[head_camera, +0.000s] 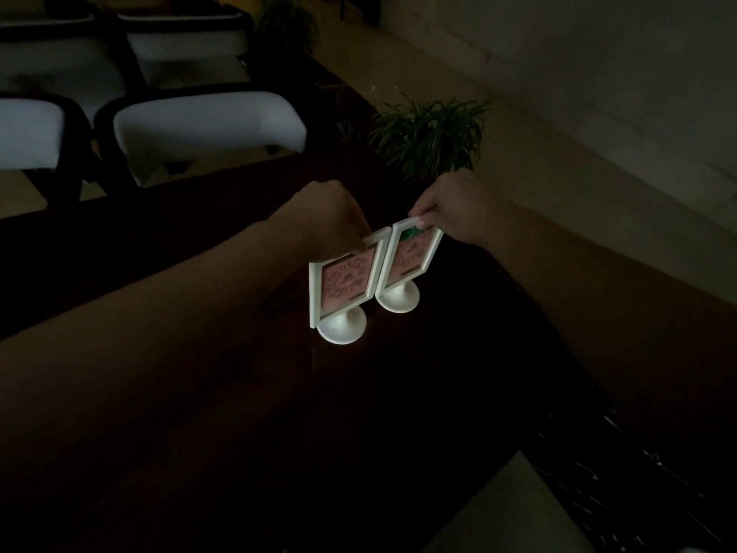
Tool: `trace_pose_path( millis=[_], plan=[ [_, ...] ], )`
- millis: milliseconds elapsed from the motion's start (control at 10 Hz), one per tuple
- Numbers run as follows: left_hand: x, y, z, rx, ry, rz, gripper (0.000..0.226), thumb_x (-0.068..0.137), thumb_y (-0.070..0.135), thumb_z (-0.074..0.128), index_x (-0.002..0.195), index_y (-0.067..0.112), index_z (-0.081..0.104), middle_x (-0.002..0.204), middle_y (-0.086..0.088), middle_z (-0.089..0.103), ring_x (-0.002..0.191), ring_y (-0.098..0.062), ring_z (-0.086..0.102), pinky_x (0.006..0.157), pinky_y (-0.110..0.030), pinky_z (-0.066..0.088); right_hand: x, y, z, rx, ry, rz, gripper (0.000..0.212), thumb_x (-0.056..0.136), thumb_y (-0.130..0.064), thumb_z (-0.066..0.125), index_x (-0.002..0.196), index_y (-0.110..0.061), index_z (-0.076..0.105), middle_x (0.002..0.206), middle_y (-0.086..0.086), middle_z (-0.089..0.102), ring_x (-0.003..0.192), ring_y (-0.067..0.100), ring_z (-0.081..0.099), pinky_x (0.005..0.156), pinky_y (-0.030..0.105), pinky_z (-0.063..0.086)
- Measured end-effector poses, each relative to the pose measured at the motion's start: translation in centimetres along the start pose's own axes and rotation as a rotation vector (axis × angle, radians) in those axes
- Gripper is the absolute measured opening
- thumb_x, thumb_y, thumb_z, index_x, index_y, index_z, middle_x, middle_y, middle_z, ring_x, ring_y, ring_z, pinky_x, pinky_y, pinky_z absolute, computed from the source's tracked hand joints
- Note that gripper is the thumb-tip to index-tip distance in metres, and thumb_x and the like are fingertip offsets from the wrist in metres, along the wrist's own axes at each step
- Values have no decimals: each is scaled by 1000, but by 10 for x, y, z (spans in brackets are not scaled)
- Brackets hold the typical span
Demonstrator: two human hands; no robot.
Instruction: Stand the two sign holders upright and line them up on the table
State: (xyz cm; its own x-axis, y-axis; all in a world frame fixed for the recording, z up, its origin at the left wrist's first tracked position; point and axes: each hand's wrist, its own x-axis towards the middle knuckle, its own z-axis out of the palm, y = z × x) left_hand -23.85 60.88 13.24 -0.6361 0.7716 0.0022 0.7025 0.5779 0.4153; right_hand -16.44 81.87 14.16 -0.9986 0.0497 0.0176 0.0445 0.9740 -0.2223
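Two white sign holders with pink inserts stand upright side by side on the dark table, each on a round white foot. My left hand pinches the top edge of the left sign holder. The top corner of the right sign holder is held between the fingers of my right hand. The inner edges of the two frames almost touch. The room is dim.
Several white-cushioned chairs with dark frames stand beyond the table's far edge. A potted green plant sits just behind my right hand, and another plant farther back. The table's right edge runs diagonally past my right forearm.
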Motion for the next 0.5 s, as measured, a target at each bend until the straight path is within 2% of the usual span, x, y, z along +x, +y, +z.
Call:
trace_pose_path(
  millis=[200, 300, 400, 500],
  plan=[
    [-3, 0, -1, -9, 31, -6, 28, 81, 28, 76, 107, 17, 75, 106, 0, 74, 88, -9, 63, 60, -11, 36, 0, 0, -1, -10, -29, 28, 36, 85, -18, 73, 121, -12, 69, 128, 8, 66, 118, 21, 59, 102, 36, 45],
    [-9, 0, -1, -79, 61, -43, 47, 77, 37, 80, 117, 15, 69, 111, 0, 73, 98, -12, 65, 72, -19, 41, -4, 3, -1, 31, -45, 70, 58, 82, -19, 76, 137, -16, 55, 140, 9, 56, 127, 24, 52, 105, 40, 42],
    [-24, -3, -3, -120, 91, -77, 55, 76, 43, 79, 123, 18, 65, 114, 1, 71, 97, -9, 62, 72, -17, 40, -11, 1, 0, 57, 36, 58, 60, 82, -19, 75, 138, -18, 53, 139, 9, 57, 125, 24, 53, 102, 34, 43],
    [-58, -13, -8, -185, 171, -149, 65, 76, 52, 75, 131, 23, 57, 121, 3, 67, 98, -7, 59, 71, -18, 42, -30, -11, 3, 119, 172, 29, 54, 85, -22, 72, 136, -17, 55, 132, 9, 62, 119, 22, 57, 92, 27, 41]
  ],
)
